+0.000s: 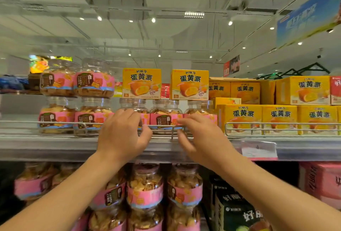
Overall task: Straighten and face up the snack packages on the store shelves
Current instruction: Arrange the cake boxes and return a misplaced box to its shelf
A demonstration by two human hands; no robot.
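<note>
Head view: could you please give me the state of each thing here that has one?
left hand: fingers curled on a jar at the rail
right hand: blurred, fingers loosely curled at the rail
middle jar: upright, lid on, label facing out
two yellow boxes: upright on the jar lids, facing out

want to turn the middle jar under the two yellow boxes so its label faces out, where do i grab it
Probably grip the middle jar by its clear shoulder above the pink label, coming from the front over the wire rail. The rail blocks its base, neighbouring jars crowd its sides, and a yellow box partly rests on its lid.
</note>
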